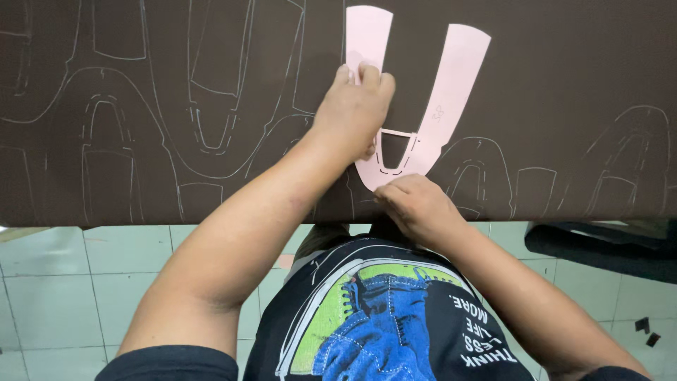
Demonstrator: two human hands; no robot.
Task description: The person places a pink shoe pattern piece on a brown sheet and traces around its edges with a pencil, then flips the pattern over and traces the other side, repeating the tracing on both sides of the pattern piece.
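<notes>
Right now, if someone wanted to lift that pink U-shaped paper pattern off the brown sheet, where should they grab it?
Probably the free right arm of the pink pattern, pinched at its outer edge from the right. It lies flat and uncovered, while the left hand presses the other arm and the right hand is at the base.

Part of pink paper pattern [437, 92] hidden under left hand [352, 106]. Fingertips of right hand [416, 204] tucked under, out of sight. Brown sheet [564, 85] cut off at top and sides. Dark cloth [599, 247] cut off at right edge.
</notes>
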